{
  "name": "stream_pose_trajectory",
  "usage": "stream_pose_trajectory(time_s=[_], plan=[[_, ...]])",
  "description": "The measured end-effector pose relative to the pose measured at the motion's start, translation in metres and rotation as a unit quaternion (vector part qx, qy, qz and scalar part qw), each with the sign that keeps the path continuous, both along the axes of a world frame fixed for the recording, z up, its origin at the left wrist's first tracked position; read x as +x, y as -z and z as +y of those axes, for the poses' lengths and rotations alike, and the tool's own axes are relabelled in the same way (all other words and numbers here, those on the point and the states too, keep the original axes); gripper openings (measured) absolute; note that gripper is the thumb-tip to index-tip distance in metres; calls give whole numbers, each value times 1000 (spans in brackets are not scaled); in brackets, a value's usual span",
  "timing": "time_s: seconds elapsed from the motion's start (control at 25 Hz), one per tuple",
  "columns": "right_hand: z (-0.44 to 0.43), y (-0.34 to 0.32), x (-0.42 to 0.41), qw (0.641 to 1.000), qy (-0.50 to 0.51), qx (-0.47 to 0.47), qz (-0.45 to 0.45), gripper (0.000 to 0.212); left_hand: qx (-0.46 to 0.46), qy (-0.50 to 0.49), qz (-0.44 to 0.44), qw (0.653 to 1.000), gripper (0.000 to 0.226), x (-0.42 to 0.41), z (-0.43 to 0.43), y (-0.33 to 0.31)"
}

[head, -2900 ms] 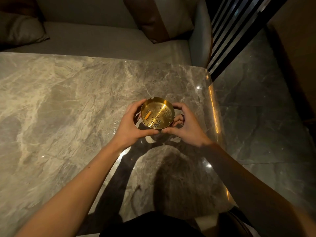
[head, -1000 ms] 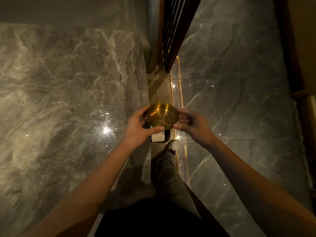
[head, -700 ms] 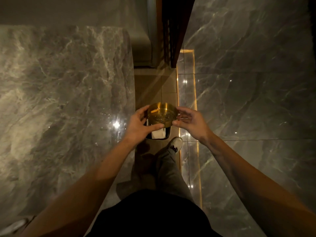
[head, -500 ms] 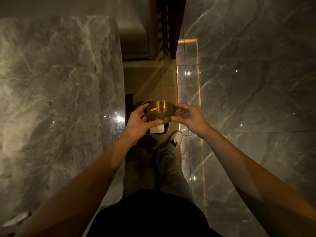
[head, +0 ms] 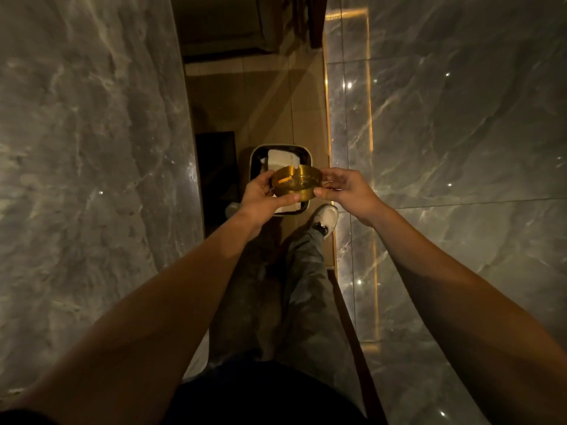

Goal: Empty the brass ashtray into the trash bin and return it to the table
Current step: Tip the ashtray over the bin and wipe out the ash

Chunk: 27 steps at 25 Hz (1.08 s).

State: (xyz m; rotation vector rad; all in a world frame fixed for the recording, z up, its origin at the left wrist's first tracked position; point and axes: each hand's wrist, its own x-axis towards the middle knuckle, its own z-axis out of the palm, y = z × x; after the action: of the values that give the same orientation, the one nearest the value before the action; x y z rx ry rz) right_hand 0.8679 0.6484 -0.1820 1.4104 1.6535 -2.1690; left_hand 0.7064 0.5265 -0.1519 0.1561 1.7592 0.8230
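Observation:
I hold the round brass ashtray (head: 299, 182) between both hands, directly over the trash bin (head: 256, 154). It tilts away from me, and an orange cigarette butt (head: 283, 180) lies inside near its left wall. My left hand (head: 264, 194) grips its left and near side with the thumb under the rim. My right hand (head: 345, 190) pinches the right edge with its fingertips. The bin is a small dark rounded-square one on the floor, with white paper (head: 282, 157) in it. The grey marble table (head: 92, 148) fills the left of the view.
My legs and a white shoe (head: 325, 217) stand just behind the bin. A dark box-like object (head: 216, 167) sits against the table's side, left of the bin. Glossy marble floor with a lit strip (head: 369, 118) spreads to the right. A sofa base and dark slats lie ahead.
I have carried the ashtray off the table to the right and over the bin. Since half a second ago it has tipped further away from me, and more of the bin shows.

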Motion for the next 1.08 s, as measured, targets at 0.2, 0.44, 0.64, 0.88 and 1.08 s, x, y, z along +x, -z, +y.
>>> stream_pose_trajectory(time_s=[0.2, 0.44, 0.64, 0.88, 1.08], plan=[[-5, 51, -6, 1000, -3, -18, 4, 52, -21, -12, -2, 1000, 79, -5, -4, 58], [-5, 114, -8, 999, 15, -43, 0, 40, -44, -50, 2, 998, 69, 0, -4, 121], [-18, 158, -2, 997, 28, -75, -8, 38, -74, -61, -6, 995, 92, -2, -3, 162], [-25, 164, -9, 996, 63, -62, -15, 37, -68, -91, -9, 993, 86, -8, -7, 171], [-46, 249, -21, 996, 22, -72, -40, 27, -136, -110, -22, 984, 66, -11, -21, 259]])
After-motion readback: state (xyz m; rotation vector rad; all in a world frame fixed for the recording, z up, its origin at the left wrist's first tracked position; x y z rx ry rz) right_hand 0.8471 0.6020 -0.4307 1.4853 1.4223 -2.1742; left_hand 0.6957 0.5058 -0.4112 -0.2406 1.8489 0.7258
